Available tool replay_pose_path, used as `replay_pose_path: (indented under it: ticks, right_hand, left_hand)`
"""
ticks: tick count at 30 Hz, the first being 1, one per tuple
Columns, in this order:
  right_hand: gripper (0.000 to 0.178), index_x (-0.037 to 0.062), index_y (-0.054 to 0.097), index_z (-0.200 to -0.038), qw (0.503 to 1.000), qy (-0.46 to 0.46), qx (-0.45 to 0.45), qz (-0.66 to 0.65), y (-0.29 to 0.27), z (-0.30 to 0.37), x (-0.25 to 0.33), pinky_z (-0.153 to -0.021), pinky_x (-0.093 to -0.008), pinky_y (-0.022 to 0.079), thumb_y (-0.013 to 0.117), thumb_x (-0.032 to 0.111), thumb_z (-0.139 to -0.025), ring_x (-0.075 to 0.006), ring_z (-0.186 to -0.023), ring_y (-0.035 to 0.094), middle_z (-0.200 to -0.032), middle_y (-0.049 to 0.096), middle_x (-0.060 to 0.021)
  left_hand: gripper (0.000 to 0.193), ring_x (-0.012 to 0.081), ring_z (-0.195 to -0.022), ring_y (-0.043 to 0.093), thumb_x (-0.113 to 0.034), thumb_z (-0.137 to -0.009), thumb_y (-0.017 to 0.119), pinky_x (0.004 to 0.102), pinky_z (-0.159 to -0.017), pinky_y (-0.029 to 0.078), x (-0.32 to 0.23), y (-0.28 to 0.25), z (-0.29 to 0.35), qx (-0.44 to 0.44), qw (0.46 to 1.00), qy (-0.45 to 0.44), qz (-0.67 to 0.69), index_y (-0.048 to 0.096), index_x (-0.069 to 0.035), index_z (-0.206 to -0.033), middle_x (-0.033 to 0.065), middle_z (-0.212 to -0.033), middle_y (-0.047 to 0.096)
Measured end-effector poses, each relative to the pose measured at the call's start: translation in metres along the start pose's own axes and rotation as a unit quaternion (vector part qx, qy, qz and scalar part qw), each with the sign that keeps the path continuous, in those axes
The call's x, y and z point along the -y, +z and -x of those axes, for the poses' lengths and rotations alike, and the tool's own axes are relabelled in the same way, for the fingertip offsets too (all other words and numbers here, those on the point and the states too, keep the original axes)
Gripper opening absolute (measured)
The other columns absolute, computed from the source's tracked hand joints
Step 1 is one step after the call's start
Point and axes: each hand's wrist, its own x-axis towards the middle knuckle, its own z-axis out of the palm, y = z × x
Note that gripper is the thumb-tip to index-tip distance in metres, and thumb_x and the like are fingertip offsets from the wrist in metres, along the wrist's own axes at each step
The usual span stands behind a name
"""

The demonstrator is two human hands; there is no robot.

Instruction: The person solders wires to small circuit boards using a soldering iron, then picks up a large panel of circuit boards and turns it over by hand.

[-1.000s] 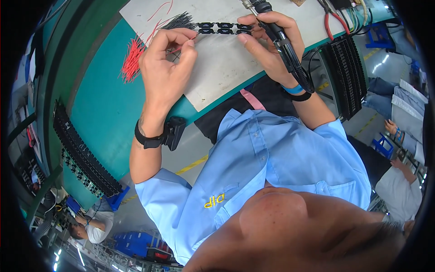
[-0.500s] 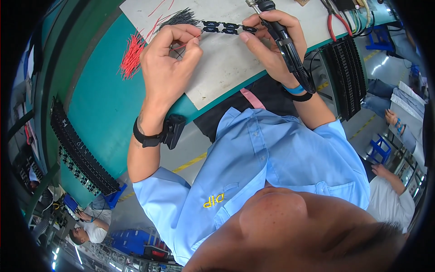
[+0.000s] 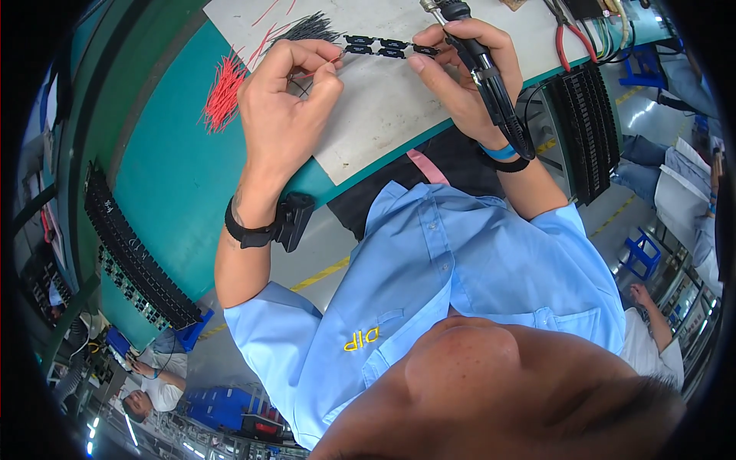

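My left hand (image 3: pixel 285 107) is closed in a pinch on a thin red wire (image 3: pixel 333 64) at the left end of a panel of small black circuit boards (image 3: pixel 392 44). The panel's right end is gripped between the thumb and fingers of my right hand (image 3: pixel 468 92). That same hand also holds a black-handled tool with a metal barrel, apparently a soldering iron (image 3: pixel 483 73), its cable looping down by my wrist. Behind my left hand lie a bundle of red wires (image 3: pixel 222 96) and a bundle of black wires (image 3: pixel 307 28). The wire's exact end is too small to make out.
A pale board (image 3: pixel 368 130) lies on the teal bench (image 3: pixel 169 169). Red-handled pliers (image 3: pixel 565 47) rest at the back right beside cables. Black board panels stand in rows at the right (image 3: pixel 586 130) and left (image 3: pixel 142 257) bench edges. Other people work nearby.
The panel and my right hand with the tool have shifted very slightly right. My left hand keeps almost the same place. People at the right have changed posture.
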Motion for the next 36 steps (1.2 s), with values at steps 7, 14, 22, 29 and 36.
replay_pose_path:
  ticks: [7, 14, 22, 29, 36]
  right_hand:
    - [0.054, 0.0056, 0.045, -0.132, 1.000, -0.010, 0.015, -0.007, -0.0020, 0.0019, -0.0018, -0.081, -0.0300, 0.061, 0.074, -0.010, -0.089, -0.0212, -0.099, 0.072, -0.114, 0.069, -0.0195]
    - [0.055, 0.0068, 0.045, -0.131, 0.999, -0.034, 0.025, -0.002, -0.0007, 0.0006, -0.0003, -0.081, -0.0308, 0.060, 0.074, -0.011, -0.088, -0.0213, -0.099, 0.073, -0.112, 0.070, -0.0189]
    - [0.055, 0.0067, 0.045, -0.131, 0.999, -0.033, 0.019, 0.012, 0.0002, 0.0017, -0.0003, -0.081, -0.0316, 0.060, 0.074, -0.011, -0.088, -0.0221, -0.099, 0.073, -0.109, 0.071, -0.0183]
    - [0.055, 0.0068, 0.045, -0.131, 0.999, -0.030, 0.014, 0.014, -0.0002, 0.0019, -0.0006, -0.080, -0.0315, 0.061, 0.074, -0.011, -0.088, -0.0225, -0.098, 0.073, -0.110, 0.071, -0.0186]
    - [0.054, 0.0068, 0.045, -0.131, 1.000, -0.020, 0.007, 0.015, 0.0001, 0.0019, -0.0006, -0.080, -0.0311, 0.061, 0.074, -0.010, -0.088, -0.0222, -0.098, 0.074, -0.109, 0.070, -0.0183]
  left_hand:
    - [0.005, 0.0151, -0.086, 0.072, 0.000, -0.085, 0.066, 0.0294, -0.080, 0.058, 0.0055, 0.0023, -0.0021, -0.036, 0.999, 0.023, 0.004, 0.062, 0.001, -0.088, 0.0095, -0.099, 0.077]
    - [0.004, 0.0146, -0.085, 0.072, 0.000, -0.085, 0.066, 0.0293, -0.080, 0.058, 0.0021, 0.0030, -0.0024, -0.041, 0.999, 0.012, -0.012, 0.063, 0.001, -0.087, 0.0085, -0.098, 0.077]
    - [0.005, 0.0126, -0.081, 0.069, -0.002, -0.084, 0.068, 0.0275, -0.078, 0.057, 0.0039, 0.0031, -0.0017, -0.046, 0.999, -0.013, -0.010, 0.064, 0.000, -0.085, 0.0070, -0.094, 0.077]
    - [0.004, 0.0121, -0.080, 0.069, -0.003, -0.084, 0.067, 0.0274, -0.076, 0.057, 0.0024, 0.0034, -0.0012, -0.048, 0.999, -0.015, -0.007, 0.064, 0.000, -0.085, 0.0068, -0.094, 0.077]
    - [0.004, 0.0125, -0.081, 0.070, -0.003, -0.084, 0.067, 0.0275, -0.077, 0.057, 0.0010, 0.0032, -0.0011, -0.043, 0.999, -0.017, -0.011, 0.064, 0.000, -0.085, 0.0068, -0.093, 0.077]
